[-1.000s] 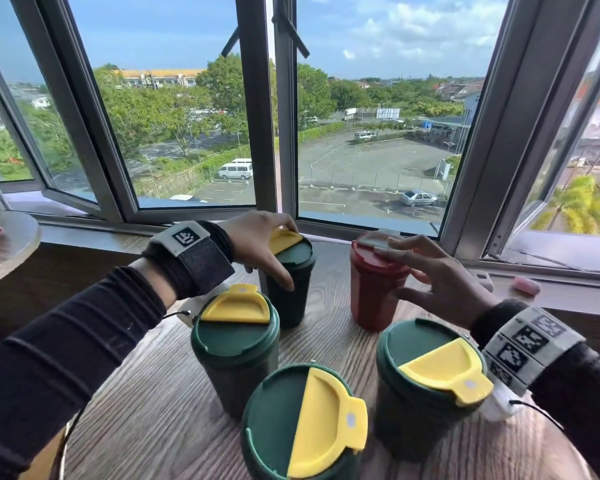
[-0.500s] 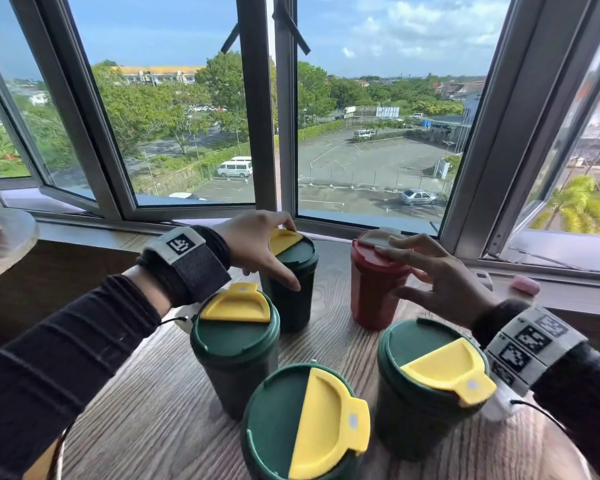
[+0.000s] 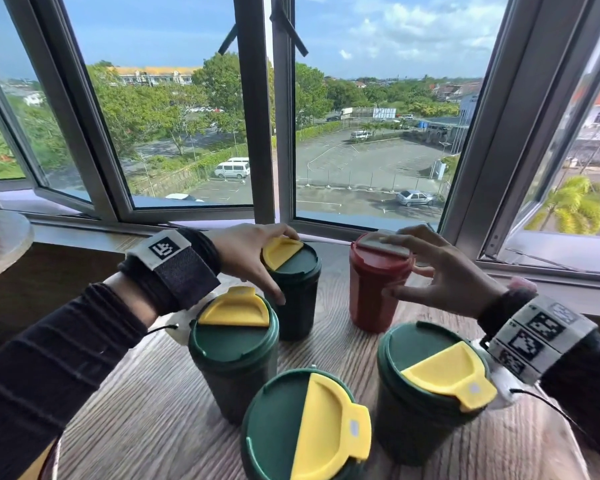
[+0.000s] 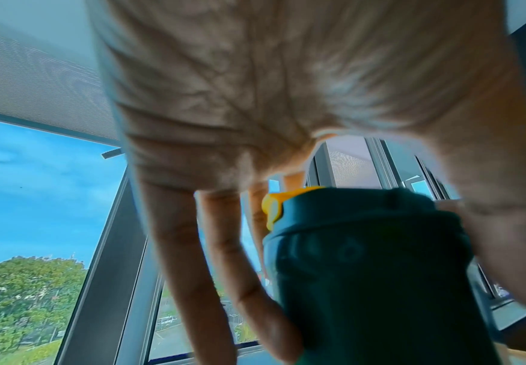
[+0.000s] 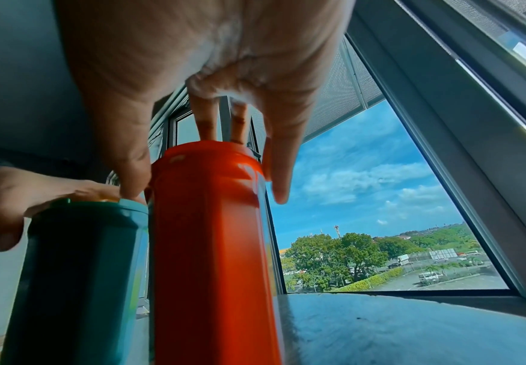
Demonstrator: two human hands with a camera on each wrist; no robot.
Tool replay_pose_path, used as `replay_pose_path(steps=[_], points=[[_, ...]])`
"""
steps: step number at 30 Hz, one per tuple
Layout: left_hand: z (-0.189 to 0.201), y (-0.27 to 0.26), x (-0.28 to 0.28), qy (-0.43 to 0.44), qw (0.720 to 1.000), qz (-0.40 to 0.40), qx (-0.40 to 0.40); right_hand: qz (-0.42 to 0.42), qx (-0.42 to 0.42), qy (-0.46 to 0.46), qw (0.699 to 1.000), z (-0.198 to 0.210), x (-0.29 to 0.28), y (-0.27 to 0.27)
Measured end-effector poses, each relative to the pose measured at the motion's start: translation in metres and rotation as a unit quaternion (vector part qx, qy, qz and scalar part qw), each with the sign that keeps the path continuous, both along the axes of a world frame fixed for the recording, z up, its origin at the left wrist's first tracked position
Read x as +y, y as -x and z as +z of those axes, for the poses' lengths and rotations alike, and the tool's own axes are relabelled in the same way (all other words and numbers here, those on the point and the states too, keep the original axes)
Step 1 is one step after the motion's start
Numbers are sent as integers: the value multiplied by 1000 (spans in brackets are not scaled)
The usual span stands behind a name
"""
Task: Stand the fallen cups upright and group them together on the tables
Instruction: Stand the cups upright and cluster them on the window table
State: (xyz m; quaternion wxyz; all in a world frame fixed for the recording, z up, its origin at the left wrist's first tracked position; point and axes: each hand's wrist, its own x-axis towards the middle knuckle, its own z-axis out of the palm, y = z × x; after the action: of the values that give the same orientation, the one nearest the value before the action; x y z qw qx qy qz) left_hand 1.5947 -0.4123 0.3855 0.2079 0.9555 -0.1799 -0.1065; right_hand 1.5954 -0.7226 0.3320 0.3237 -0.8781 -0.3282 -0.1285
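My left hand (image 3: pixel 248 258) has its fingers (image 4: pixel 189 259) curled over the lid rim of the far green cup (image 3: pixel 297 292), thumb down its near side. My right hand (image 3: pixel 444 275) fingers (image 5: pixel 274 158) drape the red cup (image 3: pixel 378 285), thumb and fingertips round its lid. Both cups stand upright at the bench (image 3: pixel 153 410) far edge, a gap between them. Three more green cups (image 3: pixel 234 355) stand close in front.

Five cups (image 3: pixel 232 355) grouped on table (image 3: pixel 146 410)
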Motion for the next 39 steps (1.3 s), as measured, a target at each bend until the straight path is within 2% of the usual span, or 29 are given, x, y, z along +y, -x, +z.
replay_pose_path(steps=[4,9,14,19,26,39], points=[[-5,1,4,7,999,11,-46,-66,-17,55,996,6,8,-2],[-10,2,7,15,997,21,-67,-111,82,66,988,10,13,-8],[-15,0,10,24,996,34,-75,-84,140,35,986,16,15,-15],[-20,-1,12,47,996,33,-72,-71,132,49,988,19,32,-23],[-29,-4,16,81,994,27,-75,-41,180,28,982,20,57,-35],[-28,1,13,95,991,29,-88,-27,195,13,980,17,58,-35]])
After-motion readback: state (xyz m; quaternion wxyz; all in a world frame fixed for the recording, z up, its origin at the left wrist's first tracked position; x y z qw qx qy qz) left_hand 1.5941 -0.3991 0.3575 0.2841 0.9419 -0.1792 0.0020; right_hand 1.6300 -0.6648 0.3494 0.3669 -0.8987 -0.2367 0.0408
